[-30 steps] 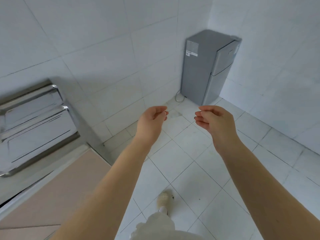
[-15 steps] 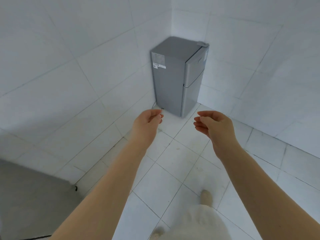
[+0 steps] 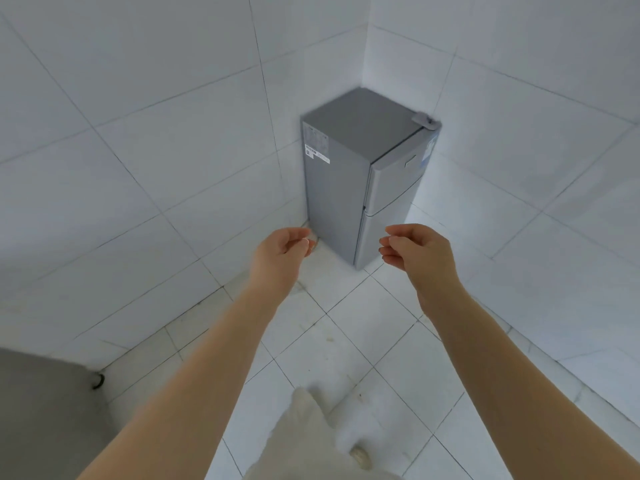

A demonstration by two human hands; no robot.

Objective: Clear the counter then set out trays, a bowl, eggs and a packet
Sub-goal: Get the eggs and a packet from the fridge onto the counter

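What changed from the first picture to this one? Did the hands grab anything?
The view turned away from the counter and its metal trays, which are gone from sight. The grey fridge in the corner now looks nearer and more central, so the person seems to be walking toward it. Nothing was grabbed or let go: the left hand and right hand stay loosely curled, holding nothing. The fridge doors stay closed.

I count one grey fridge (image 3: 349, 174) with two doors, two bare hands, left (image 3: 282, 252) and right (image 3: 417, 249), one shoe (image 3: 360, 457).
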